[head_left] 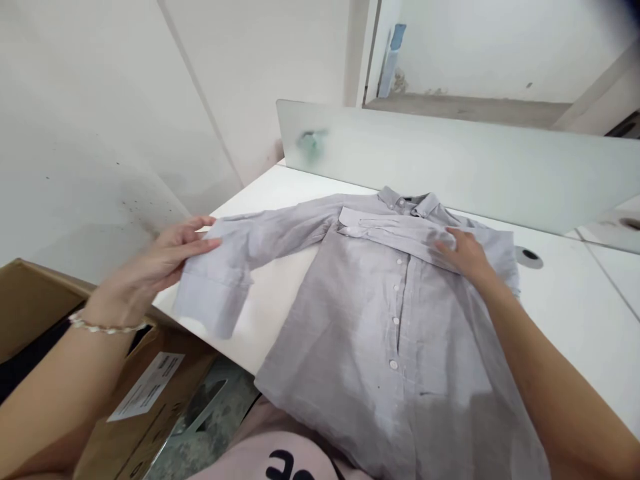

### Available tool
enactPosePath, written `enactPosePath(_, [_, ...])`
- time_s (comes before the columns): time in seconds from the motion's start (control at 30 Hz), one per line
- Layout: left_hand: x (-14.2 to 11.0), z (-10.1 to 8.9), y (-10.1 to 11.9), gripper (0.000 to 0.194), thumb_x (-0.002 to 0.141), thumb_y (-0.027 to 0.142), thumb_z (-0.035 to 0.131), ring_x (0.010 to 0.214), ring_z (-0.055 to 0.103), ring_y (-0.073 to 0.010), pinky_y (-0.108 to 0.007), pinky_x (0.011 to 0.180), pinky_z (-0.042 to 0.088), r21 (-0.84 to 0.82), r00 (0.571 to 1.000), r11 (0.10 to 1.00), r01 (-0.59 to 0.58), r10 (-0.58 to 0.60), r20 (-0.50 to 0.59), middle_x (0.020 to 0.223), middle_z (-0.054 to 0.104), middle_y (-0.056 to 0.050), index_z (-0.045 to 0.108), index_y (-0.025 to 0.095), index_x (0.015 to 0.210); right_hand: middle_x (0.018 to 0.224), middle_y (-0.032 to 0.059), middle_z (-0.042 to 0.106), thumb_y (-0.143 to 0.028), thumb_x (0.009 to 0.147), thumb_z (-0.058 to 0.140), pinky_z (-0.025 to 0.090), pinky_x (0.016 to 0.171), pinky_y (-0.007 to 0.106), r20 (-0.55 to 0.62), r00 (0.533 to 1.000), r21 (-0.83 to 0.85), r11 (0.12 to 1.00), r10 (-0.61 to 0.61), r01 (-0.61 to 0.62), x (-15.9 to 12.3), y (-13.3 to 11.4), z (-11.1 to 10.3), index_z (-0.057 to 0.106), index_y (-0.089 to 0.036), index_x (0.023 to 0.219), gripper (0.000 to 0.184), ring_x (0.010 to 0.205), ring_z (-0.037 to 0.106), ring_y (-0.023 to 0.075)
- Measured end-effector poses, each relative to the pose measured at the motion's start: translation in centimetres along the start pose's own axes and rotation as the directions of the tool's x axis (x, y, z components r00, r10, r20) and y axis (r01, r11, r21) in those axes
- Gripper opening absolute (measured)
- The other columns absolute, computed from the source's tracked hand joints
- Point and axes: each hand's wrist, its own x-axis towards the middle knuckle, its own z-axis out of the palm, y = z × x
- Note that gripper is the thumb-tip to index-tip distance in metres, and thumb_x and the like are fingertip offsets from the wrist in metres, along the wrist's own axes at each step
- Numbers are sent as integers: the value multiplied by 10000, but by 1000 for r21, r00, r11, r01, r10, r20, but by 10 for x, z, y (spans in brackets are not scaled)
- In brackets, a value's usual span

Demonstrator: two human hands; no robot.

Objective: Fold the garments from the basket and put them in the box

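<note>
Two bare hands work over a pale grey button-front shirt (pixel 345 333) laid face up on a white worktop (pixel 575 333), its collar (pixel 405 200) toward the far side. One sleeve (pixel 395 237) is folded across the chest, while the other sleeve (pixel 280 233) stretches out to the left, not yet folded, and the body of the shirt runs flat toward the near edge and over it. The person's left hand (pixel 150 267) appears to raise that outstretched sleeve just short of its cuff (pixel 213 300), fingers (pixel 195 243) spread wide with the tips at the cloth, not pinching it, and a beaded bracelet (pixel 107 327) circles the wrist. The right hand (pixel 465 257), arm reaching in from the near right, lies flat on the folded sleeve, fingers resting close together on the cloth without gripping. An open cardboard box (pixel 45 300) bearing a white label (pixel 145 387) sits below the worktop at near left. A frosted glass divider (pixel 450 167) runs along the far edge.
</note>
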Motion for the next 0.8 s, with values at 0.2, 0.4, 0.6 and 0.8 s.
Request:
enactPosePath(0.2, [-8, 143, -1, 602, 651, 437, 868, 809, 704, -202, -316, 677, 565, -258, 903, 966, 10, 102, 417, 972, 711, -31, 544, 301, 1139, 1254, 70, 671, -577, 952, 529, 530, 1022, 419, 285, 743, 744, 628, -605, 226, -82, -99, -44, 634, -257, 1287, 476, 1162, 649, 241])
enactPosePath(0.4, [-3, 218, -48, 636, 825, 454, 773, 1339, 542, -278, -451, 1085, 457, -323, 659, 939, 121, 167, 733, 1446, 545, -136, 484, 300, 1370, 1394, 136, 515, -597, 913, 592, 499, 1070, 503, 183, 740, 649, 645, -647, 404, -139, -100, -14, 520, -272, 1429, 614, 1303, 545, 299])
enactPosePath(0.6, [9, 204, -55, 503, 914, 457, 673, 1271, 598, -272, -446, 1072, 476, -197, 642, 963, -185, 270, 718, 1384, 600, -142, 542, 232, 1344, 1532, 192, 351, -279, 870, 662, 475, 1095, 518, 167, 796, 467, 758, -581, 455, -162, -69, 29, 355, -236, 1543, 741, 1396, 461, 329])
enactPosePath(0.8, [49, 164, -32, 234, 944, 351, 545, 1107, 668, -233, -375, 986, 538, 103, 787, 831, -547, 469, 401, 1131, 712, -95, 655, 192, 1076, 1404, 52, 589, -169, 828, 579, 507, 1074, 471, 131, 843, 545, 748, -522, 379, -137, -67, -5, 535, -300, 1418, 606, 1263, 598, 273])
